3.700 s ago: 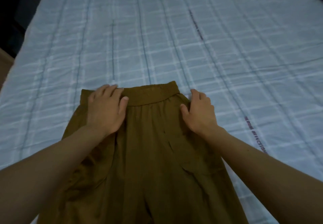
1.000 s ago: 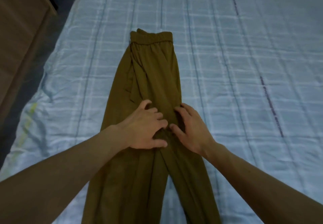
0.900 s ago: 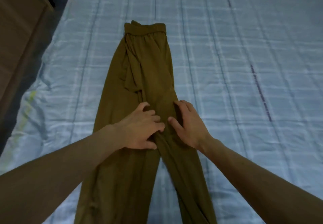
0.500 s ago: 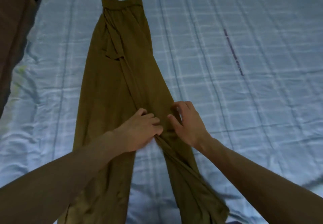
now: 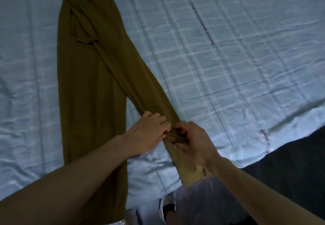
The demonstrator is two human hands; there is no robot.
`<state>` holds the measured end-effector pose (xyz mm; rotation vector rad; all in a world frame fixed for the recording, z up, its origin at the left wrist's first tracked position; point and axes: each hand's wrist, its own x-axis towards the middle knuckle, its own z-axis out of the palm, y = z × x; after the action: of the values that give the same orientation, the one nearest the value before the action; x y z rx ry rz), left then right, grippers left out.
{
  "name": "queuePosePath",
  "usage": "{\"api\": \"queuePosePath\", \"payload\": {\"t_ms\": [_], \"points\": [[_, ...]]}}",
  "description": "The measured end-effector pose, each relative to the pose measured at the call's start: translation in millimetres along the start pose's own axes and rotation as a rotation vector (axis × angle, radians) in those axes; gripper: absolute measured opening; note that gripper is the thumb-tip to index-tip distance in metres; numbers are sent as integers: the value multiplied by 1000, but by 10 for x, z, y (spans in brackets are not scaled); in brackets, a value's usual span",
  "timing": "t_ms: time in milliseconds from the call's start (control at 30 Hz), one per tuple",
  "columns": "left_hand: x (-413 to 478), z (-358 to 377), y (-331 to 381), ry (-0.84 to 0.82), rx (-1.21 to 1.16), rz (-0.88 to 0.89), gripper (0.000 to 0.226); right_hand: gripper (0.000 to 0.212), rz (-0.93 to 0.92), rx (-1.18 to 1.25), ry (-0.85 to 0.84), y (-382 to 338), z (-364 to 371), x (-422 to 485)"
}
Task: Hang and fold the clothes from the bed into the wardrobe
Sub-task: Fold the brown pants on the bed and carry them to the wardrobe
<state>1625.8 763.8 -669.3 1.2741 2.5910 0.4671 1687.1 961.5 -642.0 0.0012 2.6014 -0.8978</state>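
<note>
Checked bed (image 5: pixel 228 66) bears olive trousers (image 5: pixel 91 84) stretching away from the left hand (image 5: pixel 149 133) and right hand (image 5: pixel 193 142), both gripping one leg; folding looks barely begun, wardrobe unseen.

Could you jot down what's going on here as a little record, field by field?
Surface: pale blue checked sheet
Garment: olive-brown trousers, laid flat, waistband at the far end, legs parted
Left hand: pinches bunched fabric of the angled leg
Right hand: grips the same leg, right beside the left
Stage: folding not yet finished
</note>
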Motion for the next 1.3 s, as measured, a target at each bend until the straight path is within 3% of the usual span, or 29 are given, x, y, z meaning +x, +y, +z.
{"api": "queuePosePath", "payload": {"t_ms": [200, 433, 667, 867, 967, 1100, 1300], "points": [[-170, -119, 85, 85, -96, -31, 10, 14, 119, -44, 109, 87, 78, -426], [-243, -153, 170, -26, 58, 10, 21, 23, 20, 48, 146, 58, 35, -701], [-604, -413, 232, 92, 9, 12, 25, 17, -173, 73, 61, -391, 186, -871], [-1338, -696, 84, 100, 73, -13, 31, 32, -330, -34, -56, -1112, 434, -1036], [-1749, -818, -15, 103, 92, -37, 35, 23, -368, -59, -84, -1419, 615, -1147], [-2230, -873, -141, 105, 102, -36, 39, 28, -387, -61, -125, -1751, 927, -1254], [-2597, -785, -287, 229, 94, -113, 34, 23, -423, -181, -125, -2046, 1320, -1346]]}}
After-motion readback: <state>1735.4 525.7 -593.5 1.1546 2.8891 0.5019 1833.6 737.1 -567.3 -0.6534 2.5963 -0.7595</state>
